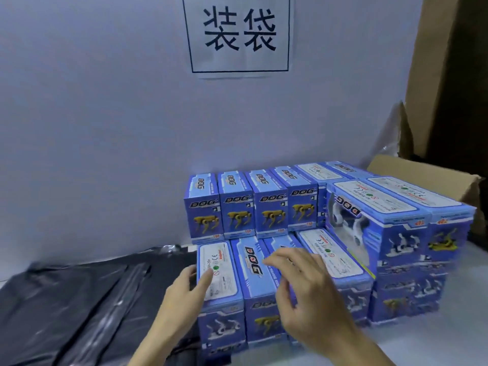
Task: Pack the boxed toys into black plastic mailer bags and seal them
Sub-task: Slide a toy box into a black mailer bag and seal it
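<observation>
Several blue "DOG" toy boxes [269, 207] stand stacked in rows against the wall. The front-left box [220, 307] has a white label on top. My left hand [184, 289] holds this box, thumb on its top and fingers along its left side. My right hand [298, 281] hovers with spread, relaxed fingers over the front row, above the neighbouring box [254, 265], holding nothing. A pile of black plastic mailer bags [79, 307] lies flat on the table to the left of the boxes.
A white wall behind carries a paper sign [239, 35] with two large characters. Open brown cardboard cartons [433, 175] stand at the right, behind the taller stack of boxes [401, 247]. Pale tabletop [422, 344] shows at the lower right.
</observation>
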`<act>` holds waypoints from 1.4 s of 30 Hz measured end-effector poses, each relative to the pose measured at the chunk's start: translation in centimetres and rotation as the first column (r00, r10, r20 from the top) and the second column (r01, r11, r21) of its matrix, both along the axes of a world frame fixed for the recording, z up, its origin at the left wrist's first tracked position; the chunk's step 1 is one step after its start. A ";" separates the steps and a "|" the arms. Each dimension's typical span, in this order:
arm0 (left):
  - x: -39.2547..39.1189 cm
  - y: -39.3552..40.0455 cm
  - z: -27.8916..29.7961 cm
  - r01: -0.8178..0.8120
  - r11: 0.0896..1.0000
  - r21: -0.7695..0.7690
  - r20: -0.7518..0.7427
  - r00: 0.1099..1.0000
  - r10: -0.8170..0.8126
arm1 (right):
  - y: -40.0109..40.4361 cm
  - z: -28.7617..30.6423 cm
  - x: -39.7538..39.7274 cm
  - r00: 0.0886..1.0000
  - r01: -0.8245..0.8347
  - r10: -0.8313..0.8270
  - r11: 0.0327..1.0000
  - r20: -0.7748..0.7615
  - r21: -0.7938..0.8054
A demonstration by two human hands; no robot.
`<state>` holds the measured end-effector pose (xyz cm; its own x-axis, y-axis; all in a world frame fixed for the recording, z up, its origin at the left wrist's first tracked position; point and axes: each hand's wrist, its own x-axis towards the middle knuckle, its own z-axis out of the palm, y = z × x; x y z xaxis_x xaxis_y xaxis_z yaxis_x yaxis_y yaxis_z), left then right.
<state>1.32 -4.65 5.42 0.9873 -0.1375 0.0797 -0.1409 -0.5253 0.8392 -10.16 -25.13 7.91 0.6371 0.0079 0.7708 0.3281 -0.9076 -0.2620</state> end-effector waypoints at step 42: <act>0.6 12.1 -5.2 -0.339 0.892 0.298 0.242 0.931 0.273 | 8.9 4.0 5.3 0.714 -0.209 0.055 0.968 -0.698 -0.137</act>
